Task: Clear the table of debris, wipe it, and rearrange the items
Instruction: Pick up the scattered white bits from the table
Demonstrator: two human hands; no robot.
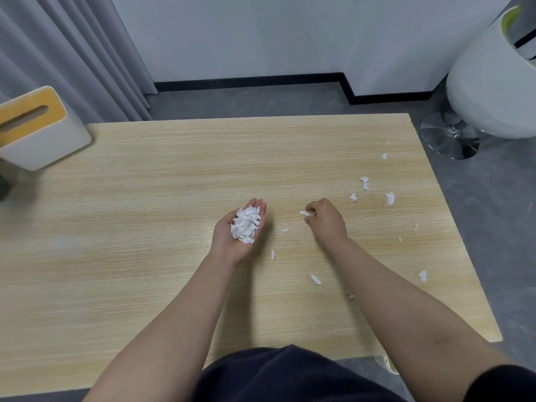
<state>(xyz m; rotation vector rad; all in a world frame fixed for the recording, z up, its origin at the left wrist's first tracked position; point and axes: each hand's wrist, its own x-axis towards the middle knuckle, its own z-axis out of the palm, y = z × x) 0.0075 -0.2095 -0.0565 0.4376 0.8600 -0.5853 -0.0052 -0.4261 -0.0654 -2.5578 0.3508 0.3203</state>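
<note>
Left hand (236, 227) cups fluffy white scraps (246, 224); right hand (326, 219) seemingly pinches one shred (304, 213)

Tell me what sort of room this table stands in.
Probably an office or meeting room, though a home study is possible: a plain wood-look table, grey curtains against a bare wall, a white swivel chair on a chrome base, and a tissue box at the table's corner.

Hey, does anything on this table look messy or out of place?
Yes. Torn white paper scraps litter the table's right side. The left hand cups a collected pile; the right hand pinches one piece.
</note>
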